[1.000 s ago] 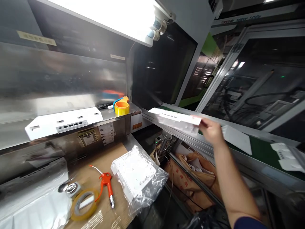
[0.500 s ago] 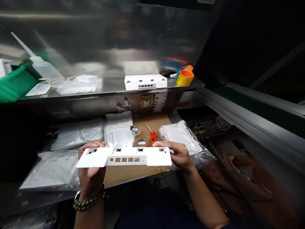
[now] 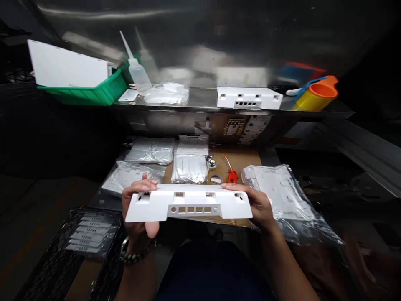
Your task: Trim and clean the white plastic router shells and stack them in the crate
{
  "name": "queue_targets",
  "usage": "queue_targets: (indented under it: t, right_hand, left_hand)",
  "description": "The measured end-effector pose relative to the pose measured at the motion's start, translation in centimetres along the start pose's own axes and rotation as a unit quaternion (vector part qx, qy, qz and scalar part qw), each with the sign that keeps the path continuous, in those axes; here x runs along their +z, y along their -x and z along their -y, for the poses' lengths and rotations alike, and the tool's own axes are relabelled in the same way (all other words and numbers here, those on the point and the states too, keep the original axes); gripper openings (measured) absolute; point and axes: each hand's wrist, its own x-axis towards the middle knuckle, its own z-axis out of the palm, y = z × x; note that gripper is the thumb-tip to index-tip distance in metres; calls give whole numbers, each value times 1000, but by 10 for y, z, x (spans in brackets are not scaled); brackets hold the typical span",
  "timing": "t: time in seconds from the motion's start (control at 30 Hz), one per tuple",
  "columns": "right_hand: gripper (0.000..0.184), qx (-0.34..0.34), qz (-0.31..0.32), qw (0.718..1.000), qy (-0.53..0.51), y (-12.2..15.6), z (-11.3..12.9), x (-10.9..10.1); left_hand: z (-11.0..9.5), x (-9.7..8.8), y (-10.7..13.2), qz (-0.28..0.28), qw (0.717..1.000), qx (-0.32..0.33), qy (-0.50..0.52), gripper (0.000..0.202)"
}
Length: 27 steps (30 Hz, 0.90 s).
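Observation:
I hold a long white plastic panel (image 3: 188, 204) with a row of small rectangular cut-outs level in front of me, above the near edge of the bench. My left hand (image 3: 138, 228) grips its left end, thumb at the front and fingers curled over the top. My right hand (image 3: 260, 205) grips the right end from behind. A like white panel (image 3: 249, 98) lies on the steel shelf above.
On the cardboard-covered bench lie bagged white parts (image 3: 282, 190), several flat plastic bags (image 3: 189, 167), a tape roll (image 3: 214, 179) and a red air gun (image 3: 232, 174). The shelf carries a green bin (image 3: 84, 93), a squeeze bottle (image 3: 138, 73) and yellow-orange tape rolls (image 3: 316, 97). A black crate (image 3: 81, 246) stands at lower left.
One second ago my right hand alone held the panel over the conveyor at the right. Both hands now hold it level over the bench, and my view has swung left and down.

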Motion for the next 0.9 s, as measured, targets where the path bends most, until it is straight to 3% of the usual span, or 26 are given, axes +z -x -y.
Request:
queue_targets:
  t: [0.23,0.3,0.37,0.43,0.47,0.53,0.57,0.6,0.67,0.8,0.9]
  right_hand:
    - [36,-9,5,1000,-23,4,-11,3]
    - [37,-38,9,999,-20,5,-11,2]
    - [37,-87,9,996,-4,7,-9,0]
    - [37,-142,-1,990,22,8,-6,-2]
    - [38,-166,-4,986,37,9,-4,-3]
    - [39,-196,-2,978,74,10,-1,-6]
    - [39,-201,5,975,97,10,-1,-7]
    - [38,-198,5,973,117,10,-2,-7]
    - [40,-160,-22,978,134,11,-6,-7]
    - [51,69,-111,991,25,21,-13,-1]
    - [42,196,-76,973,-99,36,-15,1]
  left_hand:
    - [-1,1,5,14,999,24,-38,77]
    - [-2,4,7,-31,999,3,-15,62]
    - [-7,6,7,-119,989,-79,42,46]
    - [-14,2,4,-154,946,-242,149,48]
    - [-17,-1,2,-123,907,-340,216,58]
    - [-21,-7,-2,-10,803,-490,340,81]
    - [-21,-9,-3,43,755,-529,385,87]
    - [-20,-11,-3,74,727,-541,416,88]
    - [-17,-9,0,73,731,-517,439,79]
    - [-9,-3,12,2,815,-454,359,70]
    - [-7,-3,20,-7,856,-438,275,79]
